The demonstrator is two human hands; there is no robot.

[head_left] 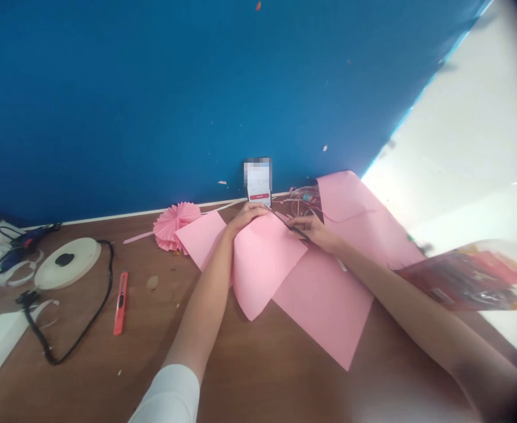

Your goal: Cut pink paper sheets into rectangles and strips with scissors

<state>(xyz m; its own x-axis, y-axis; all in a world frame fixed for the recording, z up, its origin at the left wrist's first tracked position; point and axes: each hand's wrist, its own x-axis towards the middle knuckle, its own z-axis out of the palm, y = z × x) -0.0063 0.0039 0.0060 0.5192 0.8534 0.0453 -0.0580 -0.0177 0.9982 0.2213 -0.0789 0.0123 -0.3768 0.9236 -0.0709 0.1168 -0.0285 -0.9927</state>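
My left hand (pixel 248 216) is closed on the upper edge of a curved sheet of pink paper (pixel 265 264), whose lower part bulges toward me above the table. In my right hand (pixel 312 230) is a pair of dark scissors (pixel 292 228), with the thin blades lying along the paper's upper right edge and pointing toward my left hand. How far apart the blades are is too small to tell. Another pink sheet (pixel 329 311) lies flat below, partly covered. A pleated pink paper rosette (pixel 177 226) rests left of my hands.
A phone (pixel 258 183) leans on the blue wall. To the left lie a red box cutter (pixel 120 302), a white disc (pixel 71 264) with a black cable, a white power strip (pixel 3 343) and paper strips. A large pink sheet (pixel 364 217) and a plastic packet (pixel 474 276) are at right.
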